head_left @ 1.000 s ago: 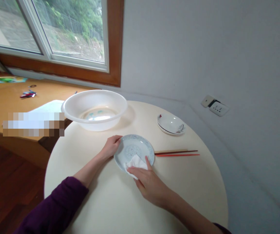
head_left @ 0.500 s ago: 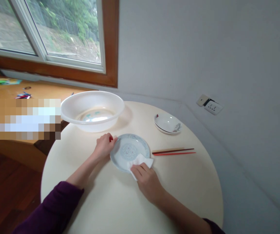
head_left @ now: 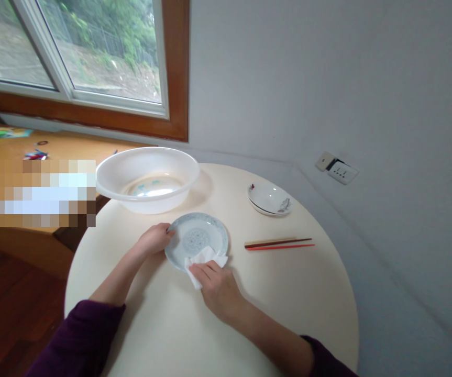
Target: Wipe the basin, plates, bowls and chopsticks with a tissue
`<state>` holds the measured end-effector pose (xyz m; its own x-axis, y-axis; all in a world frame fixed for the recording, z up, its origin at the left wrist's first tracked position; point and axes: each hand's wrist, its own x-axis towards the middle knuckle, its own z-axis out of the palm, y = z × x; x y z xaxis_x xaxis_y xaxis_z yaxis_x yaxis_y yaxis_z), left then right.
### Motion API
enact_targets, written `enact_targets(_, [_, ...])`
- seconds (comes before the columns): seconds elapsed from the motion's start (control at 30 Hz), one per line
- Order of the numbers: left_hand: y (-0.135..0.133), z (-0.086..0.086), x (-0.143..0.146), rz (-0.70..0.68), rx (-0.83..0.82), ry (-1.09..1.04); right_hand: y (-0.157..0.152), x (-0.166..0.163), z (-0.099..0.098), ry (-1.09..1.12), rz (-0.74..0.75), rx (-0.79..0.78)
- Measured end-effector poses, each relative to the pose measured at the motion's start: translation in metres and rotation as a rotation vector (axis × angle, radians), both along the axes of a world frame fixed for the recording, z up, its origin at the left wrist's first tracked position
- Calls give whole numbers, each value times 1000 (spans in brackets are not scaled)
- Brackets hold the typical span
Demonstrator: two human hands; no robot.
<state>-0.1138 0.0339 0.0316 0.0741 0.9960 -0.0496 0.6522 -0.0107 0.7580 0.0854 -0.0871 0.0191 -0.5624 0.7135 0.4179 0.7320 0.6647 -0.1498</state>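
A pale plate (head_left: 196, 238) with a blue-grey patterned rim lies in front of me, its left edge gripped by my left hand (head_left: 155, 239). The thumb rests on top of the rim, and the other fingers are hidden beneath or behind it. My right hand (head_left: 218, 287) is closed on a crumpled white tissue (head_left: 206, 256), pressed against the near right part of the plate. To the right are several chopsticks (head_left: 278, 244), red, dark brown and light wood. Farther back sit stacked white bowls (head_left: 268, 198) with a floral print.
A large translucent plastic basin (head_left: 149, 201) stands at the back left of the round cream table (head_left: 288, 303). Beyond it are a wooden desk (head_left: 64, 146) and a window (head_left: 103, 47). A wall socket (head_left: 342, 170) is at the right, near the table.
Both hands have moved left with the plate and the tissue. My left hand has shifted its grip, with the thumb now over the rim.
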Motion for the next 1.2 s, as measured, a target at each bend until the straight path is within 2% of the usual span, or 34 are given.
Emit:
enact_targets(0.2, [5,5,-6,-51,-50,61,14,22,0,202,205,-40])
enact_targets(0.3, [1,10,-5,-79,-39,-10,23,31,-3,287,223,-32])
enact_targets(0.47, [-7,20,-6,-57,-204,-355,26,32,-6,345,240,8])
enact_targets(0.63, [-18,29,9,-90,-407,-768,26,30,-1,397,115,45])
enact_targets(0.67, [-22,29,17,-76,-412,-866,27,30,0,400,91,58])
enact_targets(0.77, [-35,29,42,81,-375,-1086,29,30,4,407,35,122])
enact_targets(0.87, [-44,27,58,162,-314,-1124,30,33,8,426,59,186])
enact_targets(1.0, [-39,24,49,202,-336,-1081,32,45,18,411,152,186])
enact_targets(1.07, [-33,23,36,127,-422,-1035,33,54,23,393,181,175])
enact_targets(1.2, [-23,23,14,-122,-651,-949,35,65,28,377,240,173])
